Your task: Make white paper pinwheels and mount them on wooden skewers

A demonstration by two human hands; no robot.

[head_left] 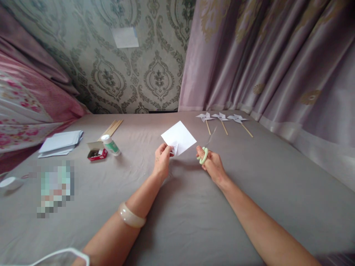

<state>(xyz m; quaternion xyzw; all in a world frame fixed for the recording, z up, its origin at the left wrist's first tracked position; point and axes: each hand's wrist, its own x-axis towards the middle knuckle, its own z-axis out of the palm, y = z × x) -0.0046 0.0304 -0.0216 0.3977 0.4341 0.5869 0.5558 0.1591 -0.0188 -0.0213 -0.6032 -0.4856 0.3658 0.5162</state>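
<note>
A white square of paper (181, 136) is pinched at its lower left by my left hand (163, 159), with a small folded or cut flap near the thumb. It is held above the grey cloth, one corner pointing away from me. My right hand (213, 164) grips scissors (204, 155) by their pale green handles. Their metal blades point up and away, to the right of the paper and apart from it; how far the blades are parted is hard to make out. A pale bangle circles my left forearm.
Three paper pinwheels (221, 116) on sticks lie at the back right. On the left are stacked white paper (61, 143), several wooden sticks (113, 128), an opened red box (97, 153) of small items and a white-and-green bottle (111, 145). A white cord (63, 251) crosses the lower left.
</note>
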